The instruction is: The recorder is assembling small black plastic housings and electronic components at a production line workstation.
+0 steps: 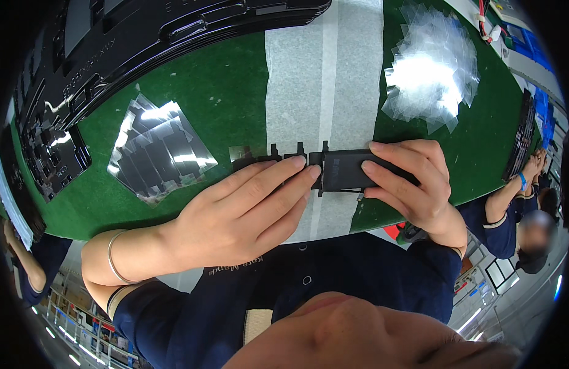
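A flat black rectangular battery (349, 171) lies level over the pale strip at the middle of the table. My right hand (413, 178) is closed on its right end, fingers on the top face and lower edge. Against its left end, my left hand (254, 203) presses a clear film sheet (238, 152) bearing dark strips with small black tabs. The fingers lie close together over that sheet, the foremost tips touching the join with the battery. Most of the sheet is hidden under this hand. A thin dark edge runs below the battery.
Several clear sheets with dark strips (161, 150) lie to the left on the green table (235, 92). At the far right is a pile of clear film pieces (429, 67). Stacked glossy black trays (143, 46) fill the far left. Another person's hand (533, 163) shows at the right.
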Tool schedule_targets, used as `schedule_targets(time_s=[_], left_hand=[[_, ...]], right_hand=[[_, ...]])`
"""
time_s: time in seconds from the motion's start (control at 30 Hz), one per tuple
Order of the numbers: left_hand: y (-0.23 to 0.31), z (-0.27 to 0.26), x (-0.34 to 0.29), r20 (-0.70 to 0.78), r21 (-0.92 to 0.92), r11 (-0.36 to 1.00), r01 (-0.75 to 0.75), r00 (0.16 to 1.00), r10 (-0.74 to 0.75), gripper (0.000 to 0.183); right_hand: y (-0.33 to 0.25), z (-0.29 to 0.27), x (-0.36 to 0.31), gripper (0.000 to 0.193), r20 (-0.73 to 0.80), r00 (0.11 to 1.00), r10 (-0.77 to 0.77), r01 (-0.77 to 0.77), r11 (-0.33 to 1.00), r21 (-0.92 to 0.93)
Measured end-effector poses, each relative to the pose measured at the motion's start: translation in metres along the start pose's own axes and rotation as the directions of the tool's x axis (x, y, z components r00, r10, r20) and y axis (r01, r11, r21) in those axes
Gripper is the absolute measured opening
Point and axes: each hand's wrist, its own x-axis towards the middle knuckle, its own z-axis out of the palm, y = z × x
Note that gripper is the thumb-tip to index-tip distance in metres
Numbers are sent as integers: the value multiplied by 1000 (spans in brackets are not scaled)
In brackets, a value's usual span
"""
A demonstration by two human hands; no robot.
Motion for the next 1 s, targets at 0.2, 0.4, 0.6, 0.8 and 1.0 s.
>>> schedule_targets(time_s=[0.2, 0.4, 0.6, 0.8, 1.0], left_hand=[[0, 2, 0, -7, -9, 1000, 7, 1000, -7, 20], [0, 1, 1, -12, -14, 1000, 9, 1000, -9, 20], [-3, 2, 2, -18, -2, 1000, -12, 1000, 12, 19], [-1, 2, 1, -10, -10, 1000, -8, 1000, 8, 21], [7, -4, 4, -91, 42, 998, -53, 994, 57, 21]], right_hand=[[1, 1, -1, 39, 2, 1000, 3, -3, 1000, 3], [2, -1, 0, 39, 11, 1000, -5, 5, 1000, -7], [1, -3, 1, 39, 29, 999, 20, -20, 1000, 0], [-3, 4, -1, 37, -13, 1000, 17, -17, 999, -29], [-4, -4, 2, 47, -6, 999, 38, -38, 999, 5]])
